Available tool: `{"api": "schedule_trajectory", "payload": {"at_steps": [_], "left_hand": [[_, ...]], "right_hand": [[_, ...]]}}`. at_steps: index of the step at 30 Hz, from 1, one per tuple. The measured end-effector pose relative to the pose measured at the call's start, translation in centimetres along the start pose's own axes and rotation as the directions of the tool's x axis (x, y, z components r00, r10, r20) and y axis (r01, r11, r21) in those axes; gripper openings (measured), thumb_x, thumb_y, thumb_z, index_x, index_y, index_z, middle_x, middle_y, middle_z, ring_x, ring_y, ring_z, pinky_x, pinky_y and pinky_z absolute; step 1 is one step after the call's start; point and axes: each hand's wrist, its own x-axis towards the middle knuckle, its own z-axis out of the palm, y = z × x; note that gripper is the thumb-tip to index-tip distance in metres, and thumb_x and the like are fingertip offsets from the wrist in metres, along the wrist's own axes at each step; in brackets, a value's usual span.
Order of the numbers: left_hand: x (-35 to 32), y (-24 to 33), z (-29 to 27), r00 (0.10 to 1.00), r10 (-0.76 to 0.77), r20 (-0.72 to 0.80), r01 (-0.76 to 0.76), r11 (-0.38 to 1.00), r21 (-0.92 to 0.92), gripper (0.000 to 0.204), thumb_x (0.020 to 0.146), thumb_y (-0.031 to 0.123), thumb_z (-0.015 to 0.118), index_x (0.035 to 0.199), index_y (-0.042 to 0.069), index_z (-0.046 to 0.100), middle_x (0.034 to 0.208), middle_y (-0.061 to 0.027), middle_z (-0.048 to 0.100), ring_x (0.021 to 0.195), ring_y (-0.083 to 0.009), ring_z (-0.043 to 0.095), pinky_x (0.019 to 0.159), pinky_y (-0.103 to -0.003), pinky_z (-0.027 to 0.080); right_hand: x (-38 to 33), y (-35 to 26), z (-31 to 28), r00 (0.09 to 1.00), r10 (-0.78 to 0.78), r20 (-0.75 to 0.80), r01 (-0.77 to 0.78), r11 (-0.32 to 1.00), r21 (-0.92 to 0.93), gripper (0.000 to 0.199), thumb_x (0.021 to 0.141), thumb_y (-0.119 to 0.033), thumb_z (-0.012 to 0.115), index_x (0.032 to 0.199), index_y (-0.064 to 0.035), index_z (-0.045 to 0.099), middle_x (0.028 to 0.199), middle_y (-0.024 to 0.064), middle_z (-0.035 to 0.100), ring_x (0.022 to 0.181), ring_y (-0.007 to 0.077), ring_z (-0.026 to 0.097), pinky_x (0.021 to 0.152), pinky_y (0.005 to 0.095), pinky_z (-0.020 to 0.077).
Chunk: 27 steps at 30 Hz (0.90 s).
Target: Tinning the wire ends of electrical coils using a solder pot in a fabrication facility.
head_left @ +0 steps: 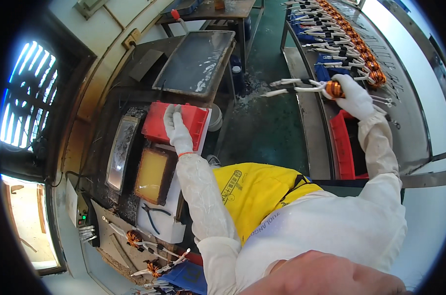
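My right hand [354, 98], in a white glove, is closed around a copper-wound coil [335, 89] with white-sleeved leads that stretch out to the left. It holds the coil beside the long row of similar coils [353, 39] on the right bench. My left hand [177, 128], also gloved, lies over a red plastic box [154, 119] on the left bench. Its fingers are extended and close together, with no object seen in them. Whether they press on the box or hover just above it is hard to tell.
Near the red box are a yellow-filled tray [151, 176], a long silvery trough [121, 153] and pliers [155, 216]. A liquid-filled grey tray [196, 61] stands farther off. More coils [134, 239] lie at lower left. A red bin [342, 145] sits below my right hand.
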Motion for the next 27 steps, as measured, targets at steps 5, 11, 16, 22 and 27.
{"api": "schedule_trajectory", "payload": {"at_steps": [5,11,16,22,27], "left_hand": [[0.1,0.0,0.0,1.000,0.006,-0.003,-0.006,1.000,-0.015,0.034,0.102,0.009,0.047,0.135,0.000,0.050,0.130,-0.0143,0.060,0.123,-0.0224,0.057,0.108,-0.033,0.042],[-0.1,0.0,0.4,1.000,0.006,0.016,-0.005,1.000,-0.027,0.034,0.102,0.008,0.047,0.134,0.000,0.051,0.129,-0.0142,0.061,0.123,-0.0224,0.057,0.108,-0.033,0.042],[-0.2,0.0,0.1,0.999,0.026,0.018,-0.026,1.000,0.008,0.034,0.101,0.009,0.047,0.133,0.001,0.052,0.128,-0.0138,0.061,0.120,-0.0220,0.058,0.109,-0.034,0.041],[0.2,-1.0,-0.7,0.999,0.044,-0.001,-0.044,0.999,-0.027,0.032,0.102,0.007,0.047,0.133,0.000,0.052,0.128,-0.0146,0.061,0.122,-0.0232,0.058,0.110,-0.034,0.041],[-0.1,-0.4,0.2,0.999,0.045,0.019,-0.045,0.999,-0.021,0.031,0.102,0.007,0.045,0.132,0.001,0.053,0.126,-0.0146,0.062,0.119,-0.0226,0.059,0.110,-0.035,0.041]], "right_hand": [[-2.0,7.3,-2.6,1.000,0.016,-0.008,-0.017,0.978,-0.206,0.045,0.074,-0.005,0.069,0.117,-0.0132,0.058,0.110,0.0126,0.062,0.105,0.0358,0.061,0.088,0.0435,0.0500],[-3.4,17.6,-5.1,0.983,0.186,-0.006,-0.179,0.936,-0.305,0.048,0.072,0.002,0.070,0.117,-0.0121,0.058,0.115,0.0129,0.061,0.110,0.0366,0.059,0.094,0.0415,0.0475],[-4.2,25.4,-3.6,0.943,0.297,-0.152,-0.329,0.904,-0.273,0.052,0.071,-0.001,0.075,0.120,-0.0091,0.058,0.120,0.0160,0.060,0.117,0.0364,0.055,0.099,0.0394,0.0454],[-3.8,28.0,0.6,0.863,0.475,-0.173,-0.503,0.838,-0.210,0.054,0.075,0.006,0.066,0.126,-0.0094,0.056,0.126,0.0179,0.058,0.119,0.0376,0.054,0.103,0.0396,0.0427],[-2.0,31.1,2.0,0.910,0.309,-0.276,-0.371,0.905,-0.209,0.051,0.077,0.013,0.057,0.123,-0.0089,0.056,0.125,0.0179,0.058,0.123,0.0369,0.053,0.104,0.0385,0.0417]]}}
